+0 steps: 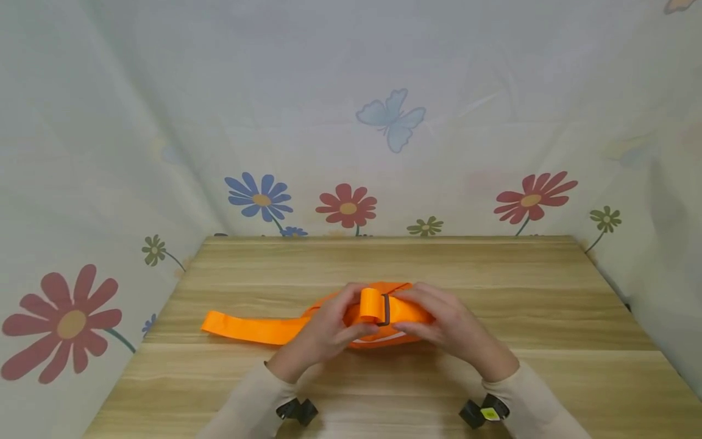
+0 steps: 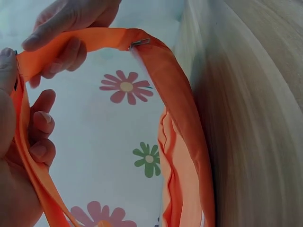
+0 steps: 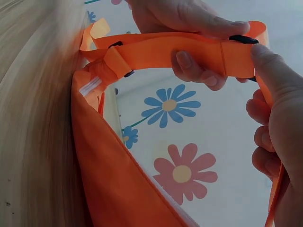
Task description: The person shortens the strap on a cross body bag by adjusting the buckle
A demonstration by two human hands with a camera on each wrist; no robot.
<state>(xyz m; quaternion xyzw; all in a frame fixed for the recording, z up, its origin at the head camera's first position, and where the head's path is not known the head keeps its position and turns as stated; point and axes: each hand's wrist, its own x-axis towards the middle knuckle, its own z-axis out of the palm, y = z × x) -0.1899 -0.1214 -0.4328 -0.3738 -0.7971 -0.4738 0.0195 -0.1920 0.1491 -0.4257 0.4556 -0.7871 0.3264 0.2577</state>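
Observation:
An orange waist bag (image 1: 384,338) rests on the table below both hands, its strap raised in a loop. My left hand (image 1: 329,326) pinches the orange strap (image 1: 372,305) on the left of a black slide buckle (image 1: 386,310). On the buckle's other side, my right hand (image 1: 446,320) grips the strap between thumb and fingers. A short fold of webbing stands up at the buckle. In the right wrist view, a second black slider (image 3: 129,73) sits where strap meets bag. The left wrist view shows a metal zipper pull (image 2: 139,43) near the bag's end.
The strap's loose tail (image 1: 247,327) stretches left across the wooden table (image 1: 493,268). Behind the table's far edge hangs a pale cloth (image 1: 301,122) printed with flowers and a butterfly. Small black devices (image 1: 298,411) are worn at both wrists.

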